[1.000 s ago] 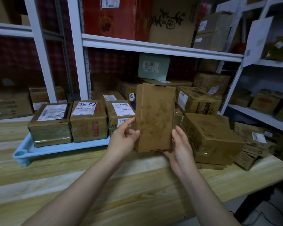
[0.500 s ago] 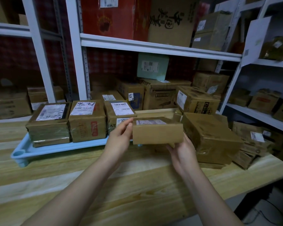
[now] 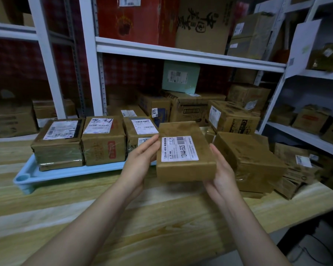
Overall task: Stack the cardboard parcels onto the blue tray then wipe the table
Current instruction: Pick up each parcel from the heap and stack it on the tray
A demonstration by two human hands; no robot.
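The parcel (image 3: pixel 185 152), a flat brown cardboard box with a white barcode label (image 3: pixel 179 148) on its upper face, was held in the air above the table (image 3: pixel 142 217). It sat just right of the blue tray (image 3: pixel 65 172) and did not rest on it, and it was tilted so that the label faced up and toward the viewer. The left hand (image 3: pixel 140 160) pressed against the parcel's left side with its fingers laid nearly straight. The right hand (image 3: pixel 221 173) gripped the near right corner, thumb along the right side, its fingers hidden beneath the box. Three labelled boxes stood side by side in a row on the tray. The left box (image 3: pixel 58 141) sat on a thinner flat package, the middle box (image 3: pixel 103 143) bore handwritten marks on its label, and the right box (image 3: pixel 137 131) was partly hidden behind the left hand. The tray lay on the far left part of the pale wooden table. A heap of taped cartons (image 3: pixel 248 160) occupied the table's right end, close beside the right hand. Behind stood white metal shelving (image 3: pixel 181 54) loaded with cartons, among them a pale green box (image 3: pixel 180 77).
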